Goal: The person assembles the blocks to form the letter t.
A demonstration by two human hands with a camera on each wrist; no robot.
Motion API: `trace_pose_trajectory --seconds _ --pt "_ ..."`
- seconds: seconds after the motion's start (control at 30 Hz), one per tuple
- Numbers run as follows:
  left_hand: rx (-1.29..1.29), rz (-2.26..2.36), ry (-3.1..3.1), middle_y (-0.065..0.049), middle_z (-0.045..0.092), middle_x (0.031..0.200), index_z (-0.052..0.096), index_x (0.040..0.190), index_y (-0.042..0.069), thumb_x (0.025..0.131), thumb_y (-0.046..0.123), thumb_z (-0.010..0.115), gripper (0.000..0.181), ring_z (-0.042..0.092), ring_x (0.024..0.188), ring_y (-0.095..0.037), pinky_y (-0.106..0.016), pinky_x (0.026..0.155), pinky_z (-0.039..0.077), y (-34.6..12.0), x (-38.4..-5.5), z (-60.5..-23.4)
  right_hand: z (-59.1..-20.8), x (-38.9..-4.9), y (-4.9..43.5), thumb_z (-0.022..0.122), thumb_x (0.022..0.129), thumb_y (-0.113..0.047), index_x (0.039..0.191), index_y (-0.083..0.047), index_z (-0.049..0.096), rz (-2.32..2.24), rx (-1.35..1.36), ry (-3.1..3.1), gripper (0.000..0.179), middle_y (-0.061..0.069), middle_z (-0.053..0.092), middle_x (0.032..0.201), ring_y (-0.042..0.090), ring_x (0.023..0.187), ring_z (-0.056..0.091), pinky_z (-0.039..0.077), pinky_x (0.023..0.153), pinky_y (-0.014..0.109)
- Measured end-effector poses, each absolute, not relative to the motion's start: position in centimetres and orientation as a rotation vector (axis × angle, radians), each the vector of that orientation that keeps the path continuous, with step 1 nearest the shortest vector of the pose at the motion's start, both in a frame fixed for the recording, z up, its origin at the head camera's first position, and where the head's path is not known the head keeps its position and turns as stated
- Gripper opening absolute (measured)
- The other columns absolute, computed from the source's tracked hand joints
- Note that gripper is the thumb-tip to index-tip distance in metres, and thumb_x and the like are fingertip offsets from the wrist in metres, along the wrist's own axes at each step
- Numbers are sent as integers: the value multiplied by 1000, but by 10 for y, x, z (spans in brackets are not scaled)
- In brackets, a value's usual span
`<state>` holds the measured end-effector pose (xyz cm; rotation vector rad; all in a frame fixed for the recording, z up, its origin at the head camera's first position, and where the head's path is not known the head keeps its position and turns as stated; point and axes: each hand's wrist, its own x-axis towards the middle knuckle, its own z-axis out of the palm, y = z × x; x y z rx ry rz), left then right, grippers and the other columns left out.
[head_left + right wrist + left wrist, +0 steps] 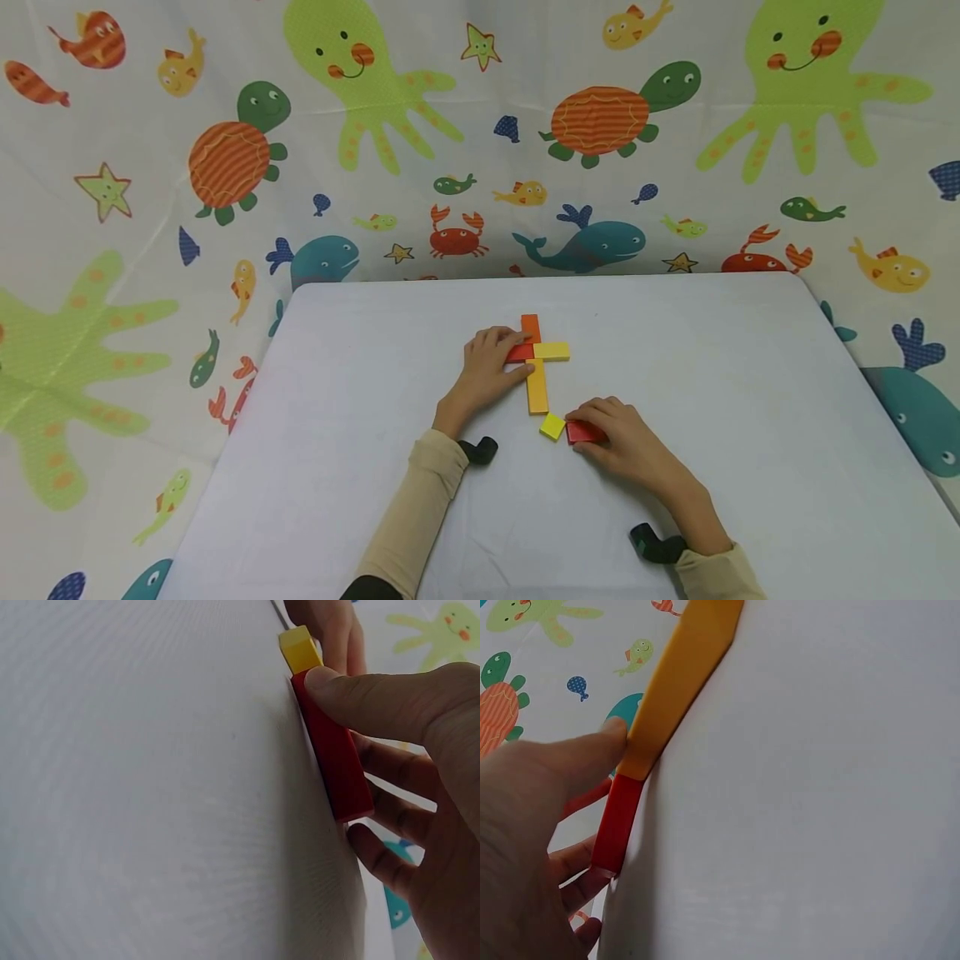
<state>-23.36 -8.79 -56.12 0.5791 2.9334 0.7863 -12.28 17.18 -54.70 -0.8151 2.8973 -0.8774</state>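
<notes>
Flat on the table lies a cross of blocks: an orange block (530,322) at the top, a red block (519,353) on the left, a yellow block (552,351) on the right and a long amber block (537,387) below. My left hand (483,371) holds the left red block, fingers behind it, its thumb against the end of the amber block (679,682). Lower right, my right hand (622,437) pinches a second red block (334,757) between thumb and fingers. That block's left end is right at a small tilted yellow block (552,427), just below the amber one.
A white cloth covers the table (337,417). Behind and to the sides hangs a curtain (420,208) printed with sea animals. A black wrist-worn piece (480,451) juts out by the left cuff, and another black piece (656,545) by the right cuff.
</notes>
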Motion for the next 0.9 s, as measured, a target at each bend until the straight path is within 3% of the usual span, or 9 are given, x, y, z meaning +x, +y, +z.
trace_pose_trajectory --seconds 0.27,0.47,0.9 --pt "550 898 2899 -9 47 152 50 153 32 100 48 65 57 40 142 -30 -59 122 27 -93 -234 -557 -549 -123 173 86 86 -19 124 -17 72 -909 -800 2877 41 2 71 121 24 113 62 48 90 42" --pt "528 879 2992 -7 54 147 57 148 29 99 40 71 52 48 135 -28 -57 116 38 -93 -232 -546 -551 -124 175 86 85 -18 123 -17 72 -943 -827 2888 41 1 72 121 24 113 62 48 91 44" --pt "511 784 3244 2 74 117 75 117 20 98 26 73 20 67 107 -23 -44 98 54 -98 -199 -532 -557 -123 180 86 86 -15 124 -20 72 -977 -827 2878 41 -2 71 121 22 114 62 49 91 43"
